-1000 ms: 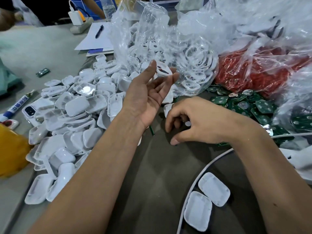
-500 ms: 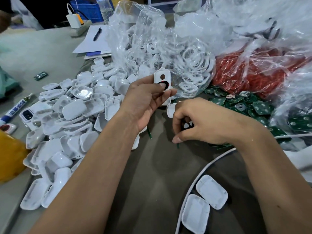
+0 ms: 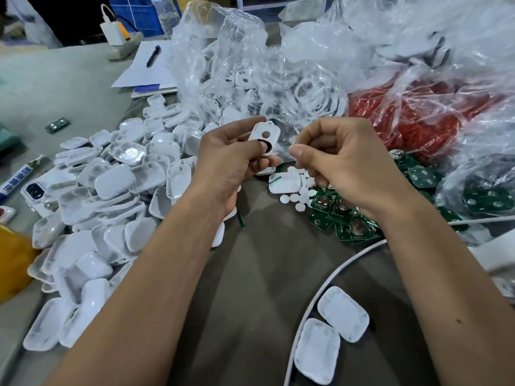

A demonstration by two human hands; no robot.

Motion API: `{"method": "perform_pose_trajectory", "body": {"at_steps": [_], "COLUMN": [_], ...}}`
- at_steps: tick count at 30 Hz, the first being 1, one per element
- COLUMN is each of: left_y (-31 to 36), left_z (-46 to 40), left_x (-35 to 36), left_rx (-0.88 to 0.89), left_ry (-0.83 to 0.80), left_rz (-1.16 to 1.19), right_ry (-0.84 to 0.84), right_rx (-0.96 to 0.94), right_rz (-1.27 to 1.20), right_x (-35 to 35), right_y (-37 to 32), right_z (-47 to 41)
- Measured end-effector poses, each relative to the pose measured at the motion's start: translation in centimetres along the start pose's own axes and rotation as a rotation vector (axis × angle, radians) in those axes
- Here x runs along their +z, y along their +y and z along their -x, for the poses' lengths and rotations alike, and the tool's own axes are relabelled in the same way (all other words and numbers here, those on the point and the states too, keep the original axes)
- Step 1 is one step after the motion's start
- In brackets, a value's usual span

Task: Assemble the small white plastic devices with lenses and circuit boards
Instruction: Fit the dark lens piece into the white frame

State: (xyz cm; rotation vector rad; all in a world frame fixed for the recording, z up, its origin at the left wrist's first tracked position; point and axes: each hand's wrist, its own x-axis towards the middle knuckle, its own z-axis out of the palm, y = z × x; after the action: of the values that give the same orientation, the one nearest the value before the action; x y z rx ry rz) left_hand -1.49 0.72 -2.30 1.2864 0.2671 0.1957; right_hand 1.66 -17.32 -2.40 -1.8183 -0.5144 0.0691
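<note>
My left hand (image 3: 231, 160) grips a small white device shell (image 3: 264, 136) with a round hole and a black-and-red ring on its face. My right hand (image 3: 342, 162) is raised just right of it, thumb and fingers pinched together; what they pinch is too small to make out. Below the hands lie small white round lenses (image 3: 299, 195), one white shell (image 3: 284, 183) and a heap of green circuit boards (image 3: 345, 218). A big pile of white shell halves (image 3: 111, 196) covers the table at the left.
Clear plastic bags of white parts (image 3: 278, 79) and red parts (image 3: 418, 115) stand behind the hands. Two white shells (image 3: 331, 335) and a white cable (image 3: 320, 296) lie near the front right. A phone (image 3: 34, 190), marker (image 3: 16, 178), yellow object (image 3: 11, 263) and papers with pen (image 3: 145, 65) sit left.
My left hand closed round the white shell and brought it nearer. My right hand lifted off the table with fingers pinched and came up beside the shell, uncovering the lenses and boards.
</note>
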Motion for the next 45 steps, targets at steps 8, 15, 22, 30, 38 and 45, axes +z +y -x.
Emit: {"method": "perform_pose_trajectory", "body": {"at_steps": [8,15,22,30,38,45], "left_y": [-1.2,-1.8,-2.3,-2.7,-2.6,-2.4], "left_z": [0.3,0.7,0.7,0.6,0.7,0.8], "left_x": [1.0,1.7,1.7,1.8,2.1,2.3], "left_rx": [0.1,0.18,0.232,0.22,0.174,0.122], "left_ry": [-0.036,-0.081,-0.092,-0.096,-0.091,-0.066], "left_rz": [-0.173,-0.286,-0.368,-0.345,-0.239,-0.093], "right_ry": [0.203,0.276,0.229,0.286,0.328,0.385], "right_rx": [0.046,0.01,-0.07,-0.091,-0.089,-0.123], "right_rz": [-0.046,0.016,0.285,0.376,0.308,0.243], "right_x": [0.0,0.1,0.2,0.7,1.1,1.1], "right_y": [0.7,0.8,0.7,0.3,0.3,-0.2], "right_z": [-0.4,-0.5,-0.4,-0.3,-0.2,-0.1]}}
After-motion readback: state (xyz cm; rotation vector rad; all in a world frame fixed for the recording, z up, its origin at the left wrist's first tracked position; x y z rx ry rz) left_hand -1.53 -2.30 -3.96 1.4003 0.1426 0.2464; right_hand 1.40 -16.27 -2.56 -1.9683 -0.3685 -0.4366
